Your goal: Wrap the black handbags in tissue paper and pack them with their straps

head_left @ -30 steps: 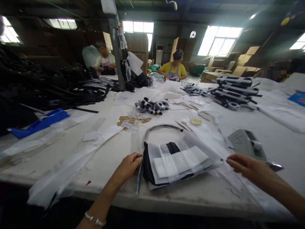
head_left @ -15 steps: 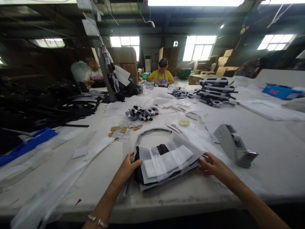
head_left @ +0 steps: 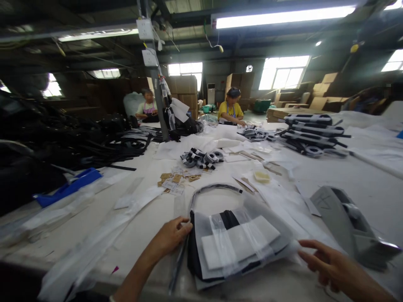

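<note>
A black bag [head_left: 194, 256] lies on the table in front of me, its front covered by a translucent wrapping sheet [head_left: 280, 220]. A white foam piece [head_left: 241, 242] sits on top under strips of clear tape. The bag's plastic-wrapped handle [head_left: 214, 187] arches away at the back. At the bag's left edge, my left hand [head_left: 171, 235] has its thumb and fingers apart, fingertips close to or touching the side. On the right, my right hand [head_left: 329, 262] pinches the sheet's corner between thumb and forefinger. The bag's underside is hidden.
A grey tape dispenser [head_left: 352, 226] stands at the right. Paper tags [head_left: 176, 178], rolled straps [head_left: 201, 158] and a yellowish block [head_left: 262, 176] lie beyond the bag. Black goods and a blue tray [head_left: 67, 186] are at the left. Two co-workers sit across the table.
My view has turned left and tilted up, so things sit further right. My left thumb has slipped from the bag's top to its edge. My right hand has drawn the sheet's corner outward.
</note>
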`<state>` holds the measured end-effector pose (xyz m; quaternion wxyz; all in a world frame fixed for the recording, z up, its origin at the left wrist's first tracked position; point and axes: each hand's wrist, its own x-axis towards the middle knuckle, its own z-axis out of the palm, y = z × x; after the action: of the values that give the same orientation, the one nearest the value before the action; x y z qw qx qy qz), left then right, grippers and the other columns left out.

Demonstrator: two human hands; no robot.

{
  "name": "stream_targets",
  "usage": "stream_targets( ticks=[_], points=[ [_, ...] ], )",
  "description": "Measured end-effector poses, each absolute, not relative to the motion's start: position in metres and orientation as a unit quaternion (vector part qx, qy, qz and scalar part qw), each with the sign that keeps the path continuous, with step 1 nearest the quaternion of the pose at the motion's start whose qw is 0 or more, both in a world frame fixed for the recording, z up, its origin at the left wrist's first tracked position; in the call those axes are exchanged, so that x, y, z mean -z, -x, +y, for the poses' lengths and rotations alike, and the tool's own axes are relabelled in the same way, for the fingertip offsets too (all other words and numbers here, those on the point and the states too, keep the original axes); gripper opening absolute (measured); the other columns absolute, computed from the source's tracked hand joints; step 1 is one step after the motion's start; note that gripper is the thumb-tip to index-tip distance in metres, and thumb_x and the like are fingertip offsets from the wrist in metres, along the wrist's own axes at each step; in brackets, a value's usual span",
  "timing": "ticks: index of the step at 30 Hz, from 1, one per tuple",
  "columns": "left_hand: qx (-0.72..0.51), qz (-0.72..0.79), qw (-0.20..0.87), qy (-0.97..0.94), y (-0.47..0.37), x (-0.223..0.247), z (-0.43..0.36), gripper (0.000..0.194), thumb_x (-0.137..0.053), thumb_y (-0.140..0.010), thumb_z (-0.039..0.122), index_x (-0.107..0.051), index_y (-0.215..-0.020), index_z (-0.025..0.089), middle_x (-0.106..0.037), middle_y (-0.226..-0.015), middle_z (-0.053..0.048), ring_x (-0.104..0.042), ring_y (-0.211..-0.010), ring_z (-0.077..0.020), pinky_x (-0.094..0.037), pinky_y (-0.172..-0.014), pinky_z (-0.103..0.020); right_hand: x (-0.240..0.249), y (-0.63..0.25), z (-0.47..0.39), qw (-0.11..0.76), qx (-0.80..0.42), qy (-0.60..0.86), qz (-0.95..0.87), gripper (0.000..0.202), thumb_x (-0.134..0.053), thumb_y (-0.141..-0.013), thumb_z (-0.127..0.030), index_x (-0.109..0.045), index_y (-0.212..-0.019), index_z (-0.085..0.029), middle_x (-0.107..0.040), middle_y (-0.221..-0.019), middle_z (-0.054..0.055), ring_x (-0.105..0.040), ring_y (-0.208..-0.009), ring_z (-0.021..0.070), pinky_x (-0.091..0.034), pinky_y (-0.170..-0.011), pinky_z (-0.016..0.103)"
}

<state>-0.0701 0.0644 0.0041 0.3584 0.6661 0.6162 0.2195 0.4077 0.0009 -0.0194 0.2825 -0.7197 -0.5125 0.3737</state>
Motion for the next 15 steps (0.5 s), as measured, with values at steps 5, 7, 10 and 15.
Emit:
stream_targets(
  ticks=[5,7,10,15],
  points=[
    [-0.154,0.713,0.045,-0.683,0.106,-0.018,0.115,0.026,-0.047,-0.094,0.023,-0.068,-0.109,0.019,-0.069,-0.111,-0.009,-0.065,-0.102,-0.0215,-0.048,-0.09,-0.031,0.009,-0.429,0.018,0.245,-0.251,0.732,-0.585,0.061,-0.053,-0.072,-0.076,-0.075,-0.095,-0.024,-0.072,-0.065,0.007,-0.068,-0.052,0.0246,-0.055,-0.046,0.034],
    [-0.142,0.712,0.015,-0.687,0.11,-0.017,0.137,0.03,-0.044,-0.094,0.016,-0.065,-0.115,0.018,-0.066,-0.119,-0.011,-0.062,-0.11,-0.0222,-0.047,-0.093,-0.032,0.003,-0.417,0.021,0.284,-0.139,0.714,-0.625,0.052,-0.054,-0.077,-0.071,-0.075,-0.096,-0.027,-0.076,-0.076,0.005,-0.072,-0.062,0.0265,-0.058,-0.052,0.034],
    [-0.119,0.704,-0.024,-0.7,0.11,-0.014,0.166,0.039,-0.036,-0.093,0.007,-0.061,-0.122,0.019,-0.06,-0.13,-0.012,-0.053,-0.123,-0.0232,-0.044,-0.099,-0.036,-0.012,-0.38,0.025,0.352,0.027,0.599,-0.718,0.038,-0.057,-0.084,-0.06,-0.074,-0.098,-0.028,-0.077,-0.093,0.004,-0.074,-0.08,0.0255,-0.06,-0.066,0.032],
    [-0.076,0.72,-0.041,-0.688,0.118,-0.012,0.195,0.033,-0.039,-0.092,0.007,-0.062,-0.115,0.012,-0.065,-0.117,-0.018,-0.058,-0.115,-0.0285,-0.046,-0.096,-0.043,-0.047,-0.317,0.036,0.325,0.133,0.445,-0.824,0.024,-0.055,-0.094,-0.043,-0.071,-0.1,-0.026,-0.074,-0.099,0.003,-0.069,-0.095,0.0218,-0.052,-0.087,0.033]
  ],
)
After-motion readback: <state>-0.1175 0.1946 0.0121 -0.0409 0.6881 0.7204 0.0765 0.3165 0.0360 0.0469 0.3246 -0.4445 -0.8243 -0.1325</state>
